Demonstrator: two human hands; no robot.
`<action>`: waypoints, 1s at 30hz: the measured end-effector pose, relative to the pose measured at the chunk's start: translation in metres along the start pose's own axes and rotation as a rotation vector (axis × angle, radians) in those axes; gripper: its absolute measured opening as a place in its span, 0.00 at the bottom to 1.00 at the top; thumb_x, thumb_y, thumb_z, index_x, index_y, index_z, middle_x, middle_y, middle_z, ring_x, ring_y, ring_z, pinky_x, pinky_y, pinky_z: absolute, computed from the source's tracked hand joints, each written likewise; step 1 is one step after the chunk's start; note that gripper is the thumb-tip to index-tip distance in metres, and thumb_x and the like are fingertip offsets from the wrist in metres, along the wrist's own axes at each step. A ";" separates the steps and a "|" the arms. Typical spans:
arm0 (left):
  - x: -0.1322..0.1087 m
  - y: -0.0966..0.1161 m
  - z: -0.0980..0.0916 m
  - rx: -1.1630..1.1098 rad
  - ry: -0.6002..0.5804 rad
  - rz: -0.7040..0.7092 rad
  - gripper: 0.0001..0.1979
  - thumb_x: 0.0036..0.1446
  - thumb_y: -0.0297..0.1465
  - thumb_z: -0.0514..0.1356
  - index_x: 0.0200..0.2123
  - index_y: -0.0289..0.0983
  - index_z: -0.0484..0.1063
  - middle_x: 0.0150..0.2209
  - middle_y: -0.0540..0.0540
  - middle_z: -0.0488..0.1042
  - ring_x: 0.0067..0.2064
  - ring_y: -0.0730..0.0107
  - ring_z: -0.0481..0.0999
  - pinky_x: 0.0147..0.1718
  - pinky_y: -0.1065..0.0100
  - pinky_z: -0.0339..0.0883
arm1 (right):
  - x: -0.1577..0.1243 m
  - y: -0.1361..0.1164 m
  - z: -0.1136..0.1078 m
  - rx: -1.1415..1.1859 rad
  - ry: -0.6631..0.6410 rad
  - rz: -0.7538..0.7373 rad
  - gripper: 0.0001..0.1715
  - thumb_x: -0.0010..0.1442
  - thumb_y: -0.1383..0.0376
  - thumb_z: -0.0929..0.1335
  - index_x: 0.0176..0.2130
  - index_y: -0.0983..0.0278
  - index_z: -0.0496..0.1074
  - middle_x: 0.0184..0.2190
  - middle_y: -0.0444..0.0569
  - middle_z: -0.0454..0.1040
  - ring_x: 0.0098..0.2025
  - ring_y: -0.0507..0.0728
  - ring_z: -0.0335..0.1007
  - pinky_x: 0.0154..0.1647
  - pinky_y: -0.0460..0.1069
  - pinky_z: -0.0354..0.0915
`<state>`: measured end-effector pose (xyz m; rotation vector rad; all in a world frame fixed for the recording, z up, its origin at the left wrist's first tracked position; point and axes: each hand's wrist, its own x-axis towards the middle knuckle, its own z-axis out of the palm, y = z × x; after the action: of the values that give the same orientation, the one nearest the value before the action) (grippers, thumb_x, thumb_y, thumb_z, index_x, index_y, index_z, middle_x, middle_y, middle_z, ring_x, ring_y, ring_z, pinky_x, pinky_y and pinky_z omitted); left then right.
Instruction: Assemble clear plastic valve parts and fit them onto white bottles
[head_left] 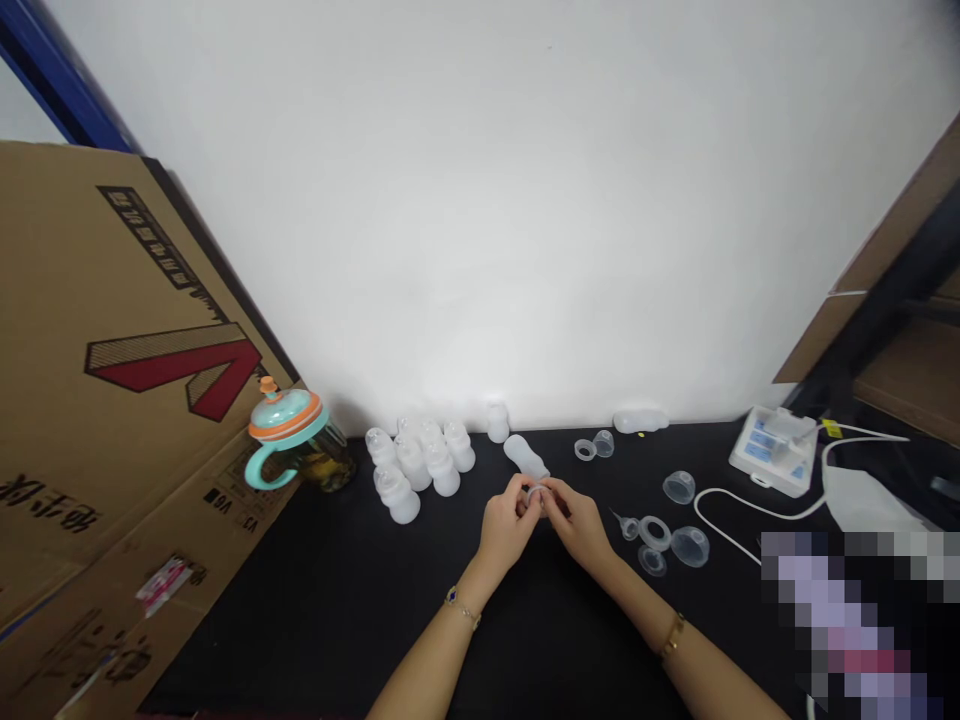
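left hand (pixel 501 522) and right hand (pixel 574 522) together, pinching a clear ring (pixel 535 493)
i hold it at frame centre, just below a frosted bottle (pixel 525 456)

Left hand (pixel 506 527) and right hand (pixel 577 522) meet, fingertips (pixel 523 487) pinched together.

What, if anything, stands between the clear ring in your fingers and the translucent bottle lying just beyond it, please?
Nothing visible does. The clear ring, held between the left hand and right hand, sits right by the near end of the translucent bottle. I cannot tell whether they touch.
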<state>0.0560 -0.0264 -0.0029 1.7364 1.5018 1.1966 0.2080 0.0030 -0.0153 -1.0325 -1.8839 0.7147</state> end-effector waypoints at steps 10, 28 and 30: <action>0.000 0.001 0.000 -0.114 -0.013 -0.044 0.14 0.66 0.44 0.55 0.40 0.39 0.71 0.21 0.55 0.65 0.24 0.72 0.67 0.26 0.73 0.60 | 0.000 0.002 0.000 -0.014 -0.003 0.016 0.18 0.70 0.56 0.62 0.46 0.63 0.76 0.26 0.45 0.76 0.25 0.54 0.71 0.28 0.46 0.62; 0.007 -0.010 0.010 -0.498 0.020 -0.235 0.22 0.56 0.50 0.63 0.37 0.37 0.67 0.22 0.54 0.69 0.20 0.76 0.69 0.18 0.76 0.59 | 0.001 0.002 0.005 0.033 0.048 0.038 0.20 0.70 0.53 0.62 0.47 0.63 0.76 0.32 0.47 0.77 0.25 0.53 0.68 0.26 0.46 0.62; 0.008 -0.013 0.011 -0.539 0.016 -0.276 0.23 0.54 0.52 0.64 0.35 0.37 0.66 0.22 0.54 0.69 0.20 0.76 0.69 0.16 0.77 0.58 | 0.000 0.003 0.006 0.015 0.038 0.040 0.20 0.70 0.54 0.61 0.48 0.63 0.75 0.32 0.46 0.76 0.25 0.52 0.68 0.26 0.46 0.62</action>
<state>0.0598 -0.0139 -0.0164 1.1292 1.2267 1.3140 0.2040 0.0037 -0.0210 -1.0691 -1.8269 0.7262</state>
